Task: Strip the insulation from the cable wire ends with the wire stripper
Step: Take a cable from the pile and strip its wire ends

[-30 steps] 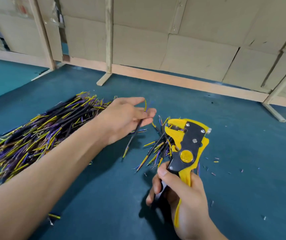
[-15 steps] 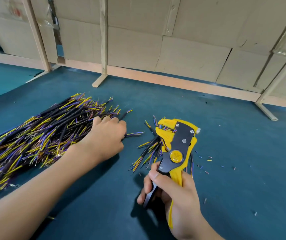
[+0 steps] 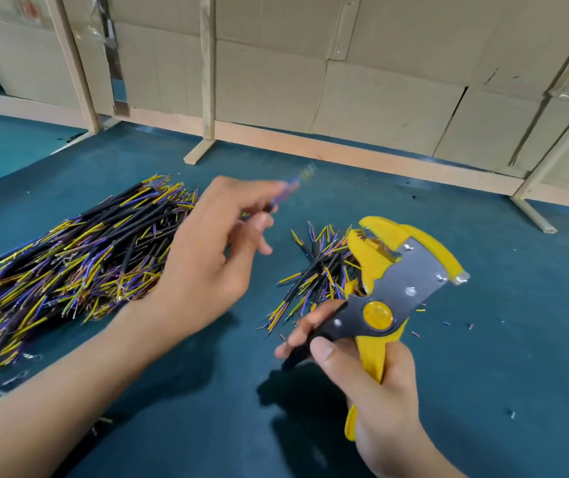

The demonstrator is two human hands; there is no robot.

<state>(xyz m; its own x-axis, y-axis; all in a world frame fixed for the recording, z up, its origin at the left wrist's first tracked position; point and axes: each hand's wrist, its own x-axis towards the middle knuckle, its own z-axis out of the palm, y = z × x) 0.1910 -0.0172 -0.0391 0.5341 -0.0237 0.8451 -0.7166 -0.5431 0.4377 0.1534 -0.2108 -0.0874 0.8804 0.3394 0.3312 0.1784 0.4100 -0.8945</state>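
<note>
Fingertips (image 3: 269, 205) of the left hand (image 3: 203, 267) pinch 1 cable piece (image 3: 288, 188). It is blurry, so I cannot tell if its end is bare yet. The other fingers of that hand hang loose. The cable sticks up and away, above the table, and it is apart from the tool.

Curled fingers (image 3: 296, 336) of the right hand (image 3: 376, 388) wrap around the handles of the yellow wire stripper (image 3: 396, 284). The thumb lies on top. The tool's mouth points up and to the left and looks open, with nothing in it.

Behind the tool lies a small pile of cables (image 3: 314, 281). To the left lies a big pile of cables (image 3: 69, 260). Both rest on the blue-green table (image 3: 483, 357). Tiny cut bits (image 3: 421, 310) are spread out to the right of the tool.

What could go wrong? I think the thin cable could miss the mouth, because the left hand seems to move fast. If it goes in too deep, too much cover would come off. If the pinch is weak, the cable may slip out when the tool pulls. A fingertip near the mouth could get nipped.
</note>
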